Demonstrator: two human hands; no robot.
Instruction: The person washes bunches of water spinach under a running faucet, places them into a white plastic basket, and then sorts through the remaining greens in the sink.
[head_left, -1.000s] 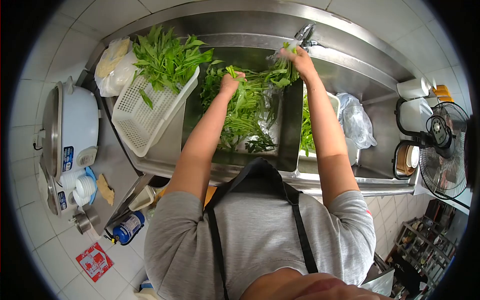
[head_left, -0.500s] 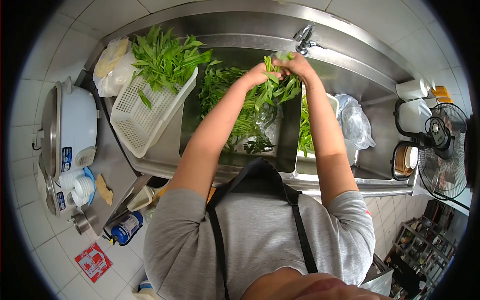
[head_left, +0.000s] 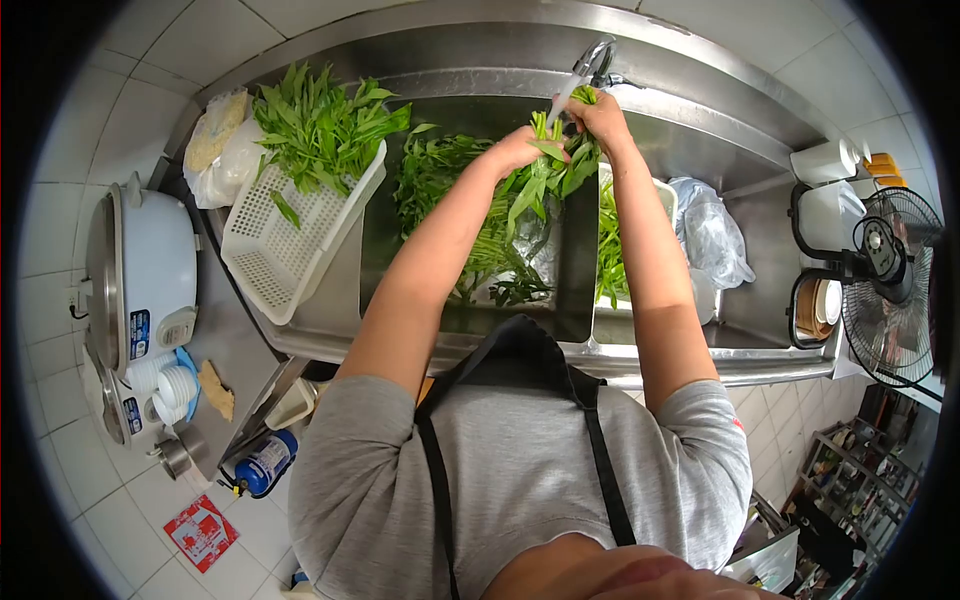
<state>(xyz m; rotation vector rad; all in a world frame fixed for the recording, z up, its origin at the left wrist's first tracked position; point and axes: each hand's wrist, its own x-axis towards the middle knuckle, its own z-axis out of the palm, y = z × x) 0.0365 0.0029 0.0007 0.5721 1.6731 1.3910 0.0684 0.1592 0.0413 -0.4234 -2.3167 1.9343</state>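
Observation:
My left hand [head_left: 518, 152] is closed round a bunch of leafy greens [head_left: 532, 195], its cut stems pointing up and its leaves hanging down over the sink basin [head_left: 375, 270]. Just to the right, my right hand [head_left: 604, 122] grips more of the greens, with stem ends showing above the fingers. Water runs from the tap [head_left: 597, 58] between the two hands. More greens [head_left: 435, 180] lie in the basin below, partly hidden by my left forearm.
A white perforated basket [head_left: 290, 245] holding greens stands left of the basin, beside a plastic bag [head_left: 222, 150]. The right basin has another basket [head_left: 668, 200] of greens and clear plastic bags [head_left: 715, 240]. A fan [head_left: 885, 280] stands at the far right.
My right hand has moved slightly up and away from my left hand, with stem ends now showing above it. The water stream shows more clearly between the hands. The view has shifted slightly.

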